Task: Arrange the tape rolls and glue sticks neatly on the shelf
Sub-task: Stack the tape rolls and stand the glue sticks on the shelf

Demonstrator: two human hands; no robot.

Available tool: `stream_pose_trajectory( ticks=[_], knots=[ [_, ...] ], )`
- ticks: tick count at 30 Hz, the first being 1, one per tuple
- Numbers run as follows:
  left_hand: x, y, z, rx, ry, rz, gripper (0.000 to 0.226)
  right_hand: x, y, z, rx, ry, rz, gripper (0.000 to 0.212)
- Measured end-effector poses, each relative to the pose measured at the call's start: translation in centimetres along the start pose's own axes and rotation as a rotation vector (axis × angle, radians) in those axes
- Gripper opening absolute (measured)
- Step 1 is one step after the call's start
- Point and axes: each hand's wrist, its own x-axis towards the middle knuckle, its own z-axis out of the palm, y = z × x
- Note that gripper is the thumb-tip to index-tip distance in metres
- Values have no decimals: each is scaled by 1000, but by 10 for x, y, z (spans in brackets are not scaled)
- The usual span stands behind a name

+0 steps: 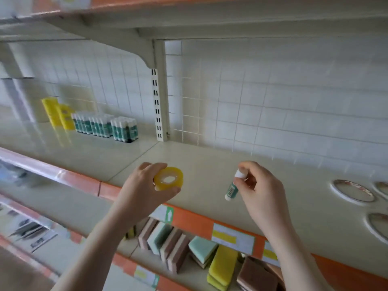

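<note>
Pinching tilted glue stick (232,189) cap-up in right hand (257,185), left hand (142,187) gripping tape roll (168,178)

Sponges (189,246) stand and lie below the orange edge strip (189,222). Price labels (233,238) sit on that strip. Plates (352,193) lie above it, at right.

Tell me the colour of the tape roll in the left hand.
Yellow: the tape roll in the left hand, seen in the head view.

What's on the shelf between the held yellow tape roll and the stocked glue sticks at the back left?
Nothing: head view shows bare cream shelf surface between the yellow tape roll and the green-and-white glue sticks.
</note>
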Motion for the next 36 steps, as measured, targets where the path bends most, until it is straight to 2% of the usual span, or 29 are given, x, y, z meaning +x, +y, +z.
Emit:
stream_pose_trajectory(
  ticks=[7,11,19,28,36],
  knots=[
    [37,-93,-43,33,108,-74,74,54,-61,98,14,-120,-33,18],
    [78,-151,-61,65,113,-79,65,87,-93,161,42,-118,-73,16],
    [147,-244,-87,51,109,-87,63,158,-148,267,28,-133,-66,22],
    [193,-306,-96,2,45,-93,61,197,-160,361,-46,-163,59,25],
    [216,-340,-95,-41,-38,-74,61,192,-154,397,-106,-138,129,28]
  ],
)
